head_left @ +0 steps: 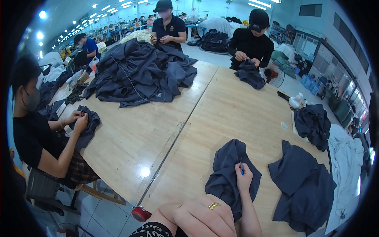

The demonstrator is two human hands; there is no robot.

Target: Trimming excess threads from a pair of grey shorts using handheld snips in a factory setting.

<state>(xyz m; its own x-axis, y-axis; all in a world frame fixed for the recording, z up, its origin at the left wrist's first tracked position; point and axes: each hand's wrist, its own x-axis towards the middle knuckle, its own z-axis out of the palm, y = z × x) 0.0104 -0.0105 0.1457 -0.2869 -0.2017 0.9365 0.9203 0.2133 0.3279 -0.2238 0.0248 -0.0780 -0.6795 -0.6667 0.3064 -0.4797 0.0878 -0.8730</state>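
Observation:
My left hand (203,217), with a gold ring on one finger, is raised close in the foreground. Its fingers are folded together, and their tips are hidden, so what they hold, if anything, does not show. My right hand (244,175) is closed around small blue-handled thread snips (242,170), dark points upward. It rests over a dark navy garment (227,162) lying bunched on the wooden table (189,154). My left hand covers the garment's lower part. To the right lies another dark navy garment (304,181), spread loosely.
A large heap of dark garments (138,75) covers the table's far left. Three people around the table handle dark cloth or small items. At the right edge are a folded dark garment (312,122), a phone (283,95) and white cloth (343,170). A seam divides the tabletop.

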